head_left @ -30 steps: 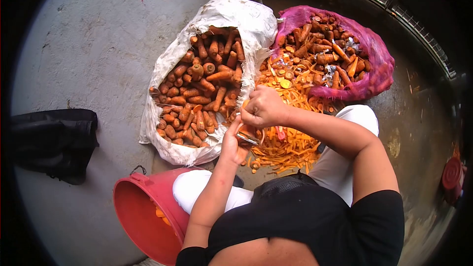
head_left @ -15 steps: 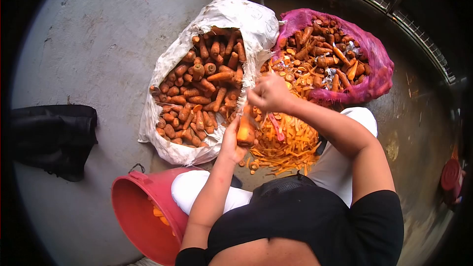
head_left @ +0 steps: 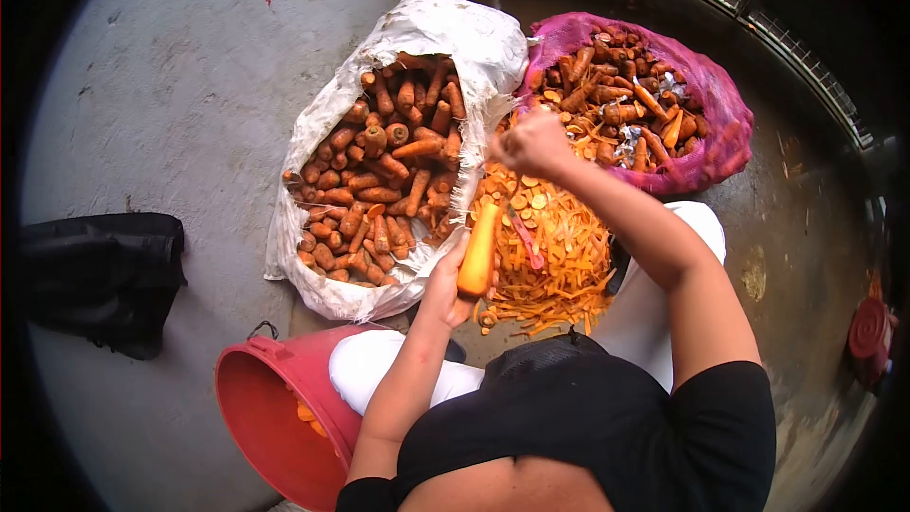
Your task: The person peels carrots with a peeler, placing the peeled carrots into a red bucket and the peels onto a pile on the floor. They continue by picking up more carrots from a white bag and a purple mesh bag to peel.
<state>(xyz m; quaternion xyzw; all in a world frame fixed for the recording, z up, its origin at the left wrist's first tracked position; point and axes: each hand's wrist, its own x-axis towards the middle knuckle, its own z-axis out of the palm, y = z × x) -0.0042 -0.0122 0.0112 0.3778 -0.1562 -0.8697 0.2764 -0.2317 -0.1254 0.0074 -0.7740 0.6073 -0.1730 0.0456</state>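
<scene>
My left hand [head_left: 444, 286] is wrapped round the thick end of a carrot [head_left: 480, 251], whose near side shows bright, peeled orange. The carrot's narrow end points up, away from my body. Beyond that tip, my right hand [head_left: 536, 144] is closed in a fist; what it grips is hidden and blurred. Beneath both hands spreads a heap of carrot peelings [head_left: 559, 275] and cut carrot ends. A tool with a pink handle [head_left: 528, 245] lies on the heap, just right of the held carrot.
An open white sack [head_left: 355, 299] full of unpeeled carrots stands ahead left. Ahead right is a pink mesh sack [head_left: 732, 123] with carrots and scraps. A tilted red bucket [head_left: 327, 360] with orange pieces leans by my left leg. Black cloth [head_left: 104, 275] lies far left.
My right hand has moved slightly up and right, away from the carrot. The carrot has turned in my left hand and now shows a smooth peeled side.
</scene>
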